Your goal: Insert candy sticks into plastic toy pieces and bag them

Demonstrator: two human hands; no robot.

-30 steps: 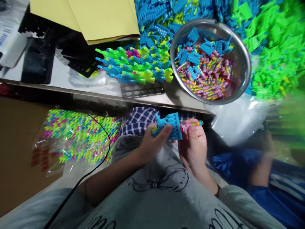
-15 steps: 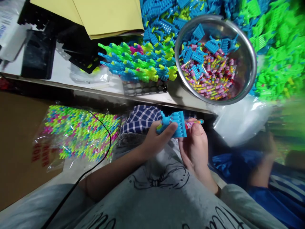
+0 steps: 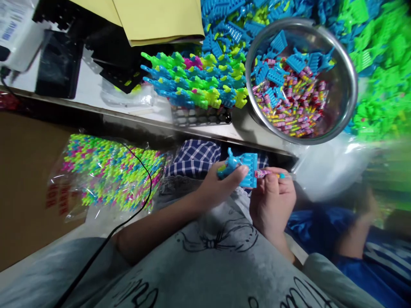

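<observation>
The left hand (image 3: 221,185) holds a blue toy (image 3: 251,163), its fingers closed around the figure end and the thumb lying across the slotted part. The right hand (image 3: 274,199) pinches a multicolored stick (image 3: 261,173) between thumb and fingers; its pink-and-red end is at the toy's wide edge, and whether it goes inside cannot be told. Compared with the previous frame, the toy shows its slotted face more squarely to the camera, and the stick, which slanted upward, now lies nearly level. Both hands sit farther right in the view, and the table (image 3: 90,92) has shifted the same way, so the camera has moved too. The toy and stick are above the lap, in front of the plaid cloth (image 3: 195,159). On the table, the steel bowl (image 3: 353,87) holds small sticks (image 3: 298,112) and blue pieces (image 3: 276,77), much as before. Left of it, colorful figures (image 3: 199,79) stand packed above a black rack (image 3: 205,118). A bag (image 3: 112,173) of bright pieces lies below the table at left. Another person's arm (image 3: 356,231) is blurred at right.
</observation>
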